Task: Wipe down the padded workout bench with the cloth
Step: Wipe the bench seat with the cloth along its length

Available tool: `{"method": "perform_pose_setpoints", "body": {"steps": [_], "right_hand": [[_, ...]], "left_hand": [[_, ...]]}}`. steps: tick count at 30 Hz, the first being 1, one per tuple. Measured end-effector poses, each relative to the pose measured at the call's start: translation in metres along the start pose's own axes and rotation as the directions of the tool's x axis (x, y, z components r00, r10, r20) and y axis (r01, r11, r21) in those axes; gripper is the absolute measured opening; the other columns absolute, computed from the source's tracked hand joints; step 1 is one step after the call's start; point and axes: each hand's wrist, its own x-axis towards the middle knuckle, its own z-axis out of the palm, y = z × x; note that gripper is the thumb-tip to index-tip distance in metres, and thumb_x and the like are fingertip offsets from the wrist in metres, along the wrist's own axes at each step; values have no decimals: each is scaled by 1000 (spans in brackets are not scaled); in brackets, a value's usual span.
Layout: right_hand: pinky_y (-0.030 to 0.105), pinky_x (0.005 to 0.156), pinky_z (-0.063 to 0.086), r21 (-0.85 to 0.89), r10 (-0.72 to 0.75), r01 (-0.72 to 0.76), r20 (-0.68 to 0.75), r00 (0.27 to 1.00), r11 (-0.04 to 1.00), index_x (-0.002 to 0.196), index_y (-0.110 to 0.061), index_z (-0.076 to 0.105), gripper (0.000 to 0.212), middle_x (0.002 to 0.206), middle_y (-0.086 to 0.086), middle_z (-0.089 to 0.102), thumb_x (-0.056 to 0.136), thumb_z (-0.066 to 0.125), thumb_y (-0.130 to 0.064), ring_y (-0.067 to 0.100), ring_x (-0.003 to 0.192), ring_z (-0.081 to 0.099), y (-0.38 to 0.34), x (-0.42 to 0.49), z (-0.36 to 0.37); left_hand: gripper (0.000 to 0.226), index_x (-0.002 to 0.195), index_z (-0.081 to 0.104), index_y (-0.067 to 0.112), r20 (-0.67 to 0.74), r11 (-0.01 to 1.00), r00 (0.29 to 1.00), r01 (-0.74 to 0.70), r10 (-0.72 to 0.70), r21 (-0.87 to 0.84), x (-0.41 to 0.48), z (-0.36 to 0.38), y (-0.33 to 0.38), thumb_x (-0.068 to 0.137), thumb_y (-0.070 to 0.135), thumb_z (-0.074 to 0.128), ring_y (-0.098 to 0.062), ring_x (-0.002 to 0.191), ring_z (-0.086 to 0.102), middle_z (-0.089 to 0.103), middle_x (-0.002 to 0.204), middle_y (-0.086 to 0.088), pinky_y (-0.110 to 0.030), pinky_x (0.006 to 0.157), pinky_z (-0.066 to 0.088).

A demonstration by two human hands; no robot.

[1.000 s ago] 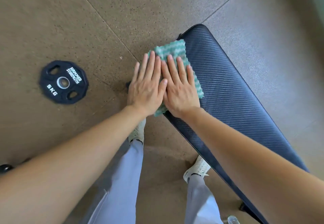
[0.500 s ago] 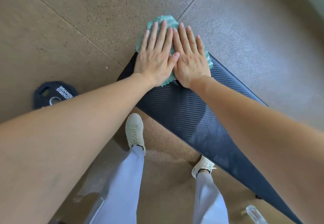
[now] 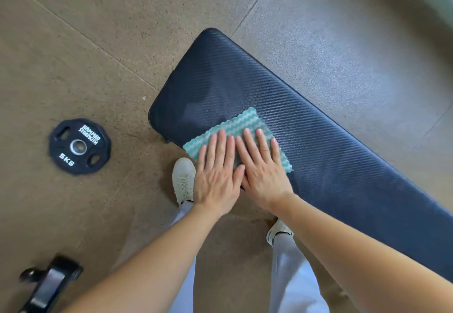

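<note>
1. Both hands flat and spread, palms down, side by side: left hand (image 3: 215, 180) and right hand (image 3: 263, 178), thumbs meeting in the middle. No pinching or gripping; fingers (image 3: 221, 145) extended and laid on top.
2. Pressed onto the green-and-white striped cloth (image 3: 235, 126), likely to spread pressure across its whole area and drag it as one flat sheet rather than a bunched wad.
3. Cloth lying flat on the near edge of the dark padded bench (image 3: 306, 126), a short way in from its rounded end; far corner of the cloth showing beyond the fingertips, heels of the hands overhanging the bench edge.
4. Duller smears visible on the pad toward the rounded end, possibly damp streaks; cannot tell for certain.
5. Standing close against the bench side, white shoe (image 3: 183, 180) just beside the left hand, probably for leaning weight into the stroke.
6. Well apart on the floor (image 3: 73, 43): a black 5 kg weight plate (image 3: 79, 146), clear of the wiping path.
</note>
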Motion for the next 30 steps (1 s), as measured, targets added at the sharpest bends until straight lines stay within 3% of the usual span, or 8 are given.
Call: {"method": "perform_pose_setpoints", "body": {"steps": [4,7,14,17,19,21,26,30], "right_hand": [[58,125,7,-44,-202,203,16,979,978,162,-20,12,67,171,3,6,104,35,-44,33,157,1,-20,42,-9],[54,126,7,-97,-327,325,-11,945,941,162,-19,13,66,170,3,9,105,30,-47,32,157,7,-31,91,-25],[52,126,10,-223,-418,393,-79,905,892,160,-14,25,71,168,10,21,105,19,-59,32,156,14,-54,192,-63],[53,120,25,-276,-487,443,-112,866,853,125,-10,59,61,131,15,60,106,24,-56,36,133,49,-55,230,-73],[51,104,39,-298,-535,486,-109,838,822,101,-11,62,59,100,12,64,105,25,-57,35,100,59,-56,250,-82],[47,89,43,-295,-550,524,-5,835,799,93,-11,63,64,90,12,65,102,23,-60,34,88,60,-57,266,-94],[46,84,50,-350,-612,619,144,778,704,93,-13,63,75,86,11,70,98,9,-65,34,84,67,-42,294,-111],[48,80,53,-372,-581,582,127,804,723,91,-13,63,78,85,14,71,99,4,-62,37,80,68,-30,300,-111]], "left_hand": [[66,162,11,8,-93,966,963,248,-254,-69,-4,0,-19,106,42,19,-29,158,8,8,170,-15,-52,126,16],[66,162,14,6,-124,945,940,305,-318,-115,17,-14,-52,106,41,20,-28,158,11,11,170,-15,-50,127,15],[65,158,24,-2,-183,871,948,149,-261,-468,81,-49,-139,106,36,21,-31,157,16,19,168,-19,-33,127,9],[71,149,45,-3,-147,824,952,149,-269,-547,106,-63,-157,102,42,16,-31,153,28,35,162,-18,-33,124,16],[65,141,57,-1,-206,802,916,174,-346,-572,115,-70,-167,104,38,20,-33,148,37,44,157,-17,-36,121,22],[57,135,63,2,-223,759,874,220,-432,-613,117,-75,-175,104,34,27,-32,137,50,57,147,-15,-36,115,31],[51,134,57,5,98,667,964,242,-247,-704,109,-81,-164,102,34,29,-37,116,59,66,126,-21,-46,94,46],[28,100,46,7,277,654,944,325,-179,-684,129,-94,-161,110,31,34,-40,111,55,55,103,-21,-39,77,34]]}}
